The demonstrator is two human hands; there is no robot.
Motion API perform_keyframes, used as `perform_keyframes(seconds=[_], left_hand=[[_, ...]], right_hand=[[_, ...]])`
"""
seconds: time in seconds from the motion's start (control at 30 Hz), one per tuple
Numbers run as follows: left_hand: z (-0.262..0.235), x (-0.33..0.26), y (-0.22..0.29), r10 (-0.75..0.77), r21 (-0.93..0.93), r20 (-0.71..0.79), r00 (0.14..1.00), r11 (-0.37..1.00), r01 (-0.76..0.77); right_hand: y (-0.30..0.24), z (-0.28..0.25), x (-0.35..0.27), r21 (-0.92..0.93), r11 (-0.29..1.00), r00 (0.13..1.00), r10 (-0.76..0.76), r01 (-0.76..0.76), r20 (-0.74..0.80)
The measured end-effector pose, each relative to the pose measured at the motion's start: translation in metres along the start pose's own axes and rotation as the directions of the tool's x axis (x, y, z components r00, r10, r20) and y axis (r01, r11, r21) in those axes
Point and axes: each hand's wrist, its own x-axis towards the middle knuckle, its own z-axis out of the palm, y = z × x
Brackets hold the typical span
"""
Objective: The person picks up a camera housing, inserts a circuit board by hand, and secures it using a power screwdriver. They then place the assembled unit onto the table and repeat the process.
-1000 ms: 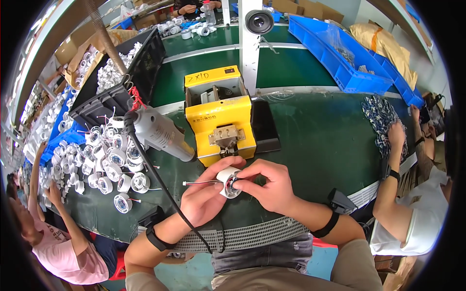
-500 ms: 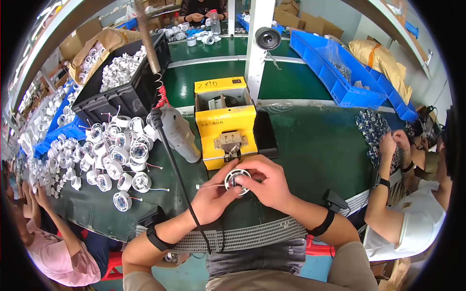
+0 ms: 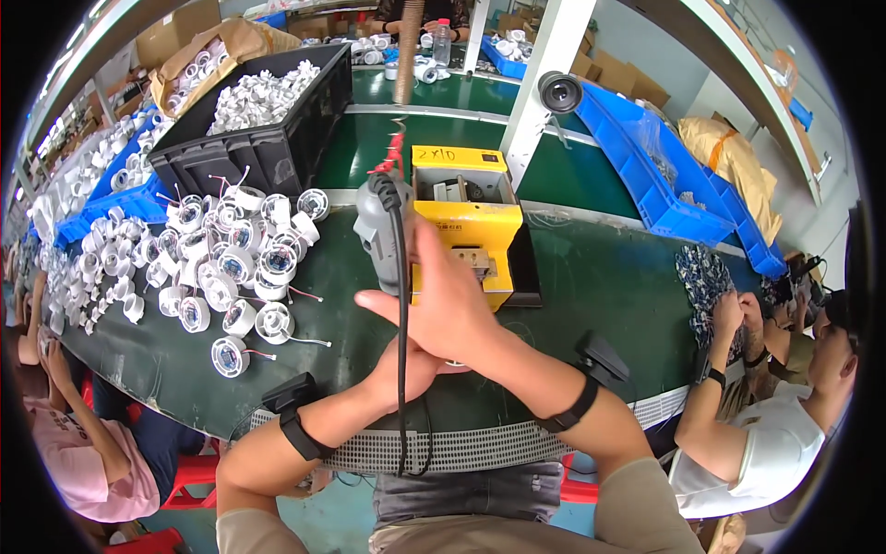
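Fingers of the right hand [image 3: 452, 309] are spread open, reaching across toward the grey electric screwdriver [image 3: 380, 231]; the left hand [image 3: 415, 365] is covered beneath, its grip unclear.

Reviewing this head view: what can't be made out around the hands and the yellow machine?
- Left hand: mostly hidden under the right hand; its grip cannot be told.
- The part between the hands: covered by the right hand.
- Yellow machine: its lower front is blocked by the right hand.
- Hanging grey tool: its tip is hidden behind the right hand.
- Black crate: its white parts are too small to identify.
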Motion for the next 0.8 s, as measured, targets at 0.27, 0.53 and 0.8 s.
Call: perform_keyframes(seconds=[0.27,0.53,0.8], left_hand=[[-0.009,0.006,-0.007,-0.077,-0.099,-0.008,0.997,0.992,0.076],[-0.006,0.005,-0.005,-0.126,-0.06,-0.093,0.988,0.991,0.12],[-0.007,0.007,-0.001,-0.113,-0.098,-0.099,0.989,0.99,0.104]], right_hand=[[-0.003,0.0,0.025,0.626,0.742,0.95,-0.047,0.241,-0.309],[0.015,-0.041,0.024,0.526,0.85,0.917,0.192,0.023,-0.35],[0.024,-0.032,0.022,0.507,0.862,0.917,0.188,0.018,-0.352]])
